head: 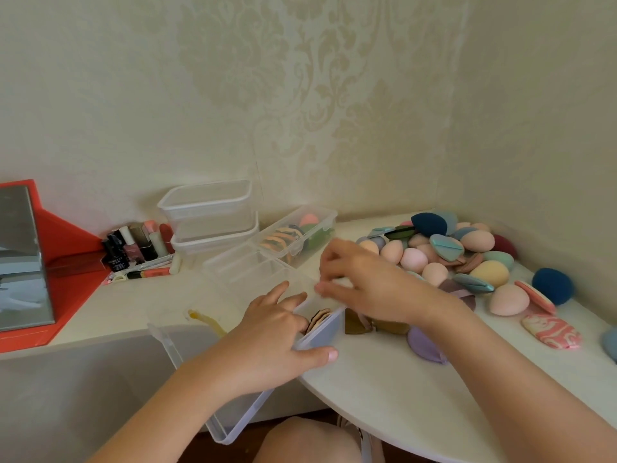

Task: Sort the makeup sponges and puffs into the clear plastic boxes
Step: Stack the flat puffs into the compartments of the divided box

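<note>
**Pale tabletop, both hands at the near box**

Cream patterned wallpaper (300, 95) backs a white tabletop (384, 389). On the left hand (277, 332), the fingers (293, 302) hook over the near end wall of a long clear box (253, 272) and dip inside. The thumb presses the wall's outer face, so the hand grips that end. Brown puffs (319, 319) stand on edge in the box, touching those fingers.

The right hand (364, 279) hovers over the same end with its fingers bunched towards the thumb. Blur there hides whether they pinch anything.

The box's open lid (173, 345) hangs past the front edge of the tabletop. Just right of the box lie an olive puff (357, 324) and a lilac puff (425, 345).

Farther right, a heap of sponges and puffs (450, 252) fills the corner, with a navy sponge (552, 285) and a pink marbled puff (551, 330) apart from it.

Behind the box sits a second clear box (300, 235) holding puffs, beside two stacked empty tubs (208, 215). Cosmetics bottles (133, 248) and a red-framed mirror (30, 262) stand at the left.
</note>
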A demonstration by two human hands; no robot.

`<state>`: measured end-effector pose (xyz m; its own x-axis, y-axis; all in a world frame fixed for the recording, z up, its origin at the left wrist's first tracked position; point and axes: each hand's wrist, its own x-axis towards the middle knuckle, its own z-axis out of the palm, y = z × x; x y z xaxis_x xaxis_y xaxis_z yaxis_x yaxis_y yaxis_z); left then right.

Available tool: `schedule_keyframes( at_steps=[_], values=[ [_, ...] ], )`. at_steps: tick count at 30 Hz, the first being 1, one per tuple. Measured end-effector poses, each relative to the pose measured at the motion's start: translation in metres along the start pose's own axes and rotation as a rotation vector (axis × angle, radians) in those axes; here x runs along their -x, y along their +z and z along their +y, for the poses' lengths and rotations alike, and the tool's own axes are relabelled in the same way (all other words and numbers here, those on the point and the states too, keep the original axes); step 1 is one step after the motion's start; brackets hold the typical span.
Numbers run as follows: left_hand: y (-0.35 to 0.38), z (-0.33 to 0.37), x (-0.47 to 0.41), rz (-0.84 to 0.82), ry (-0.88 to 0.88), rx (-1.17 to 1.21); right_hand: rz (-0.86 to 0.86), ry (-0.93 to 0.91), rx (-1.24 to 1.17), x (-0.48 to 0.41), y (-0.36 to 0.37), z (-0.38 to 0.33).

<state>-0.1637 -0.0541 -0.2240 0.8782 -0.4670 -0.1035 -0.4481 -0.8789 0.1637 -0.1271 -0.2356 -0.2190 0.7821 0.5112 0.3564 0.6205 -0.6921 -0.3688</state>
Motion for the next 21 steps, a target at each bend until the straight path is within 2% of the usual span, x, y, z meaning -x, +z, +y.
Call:
schedule_keyframes(
  at_steps=[2, 5, 6, 8, 10, 15, 21],
  values=[
    [0.002, -0.002, -0.002, 0.014, 0.015, -0.022, 0.191, 0.139, -0.029, -0.001, -0.016, 0.013],
    [0.006, -0.004, -0.003, 0.031, 0.029, -0.038, 0.490, 0.435, 0.052, 0.003, -0.039, 0.054],
    [0.006, -0.004, -0.003, 0.036, 0.032, -0.040, 0.558, 0.530, 0.072, 0.006, -0.044, 0.070],
    [0.007, -0.004, -0.004, 0.041, 0.039, -0.056, 0.591, 0.688, 0.086, 0.011, -0.047, 0.097],
    [0.006, -0.003, -0.004, 0.035, 0.038, -0.077, 0.525, 0.744, 0.086, 0.011, -0.047, 0.116],
    [0.002, -0.002, -0.002, -0.027, 0.035, -0.114, 0.218, 0.659, 0.249, -0.015, -0.044, 0.133],
    [-0.006, -0.003, -0.007, -0.140, 0.027, -0.125, -0.096, 0.768, 0.362, -0.038, -0.045, 0.140]
  ],
)
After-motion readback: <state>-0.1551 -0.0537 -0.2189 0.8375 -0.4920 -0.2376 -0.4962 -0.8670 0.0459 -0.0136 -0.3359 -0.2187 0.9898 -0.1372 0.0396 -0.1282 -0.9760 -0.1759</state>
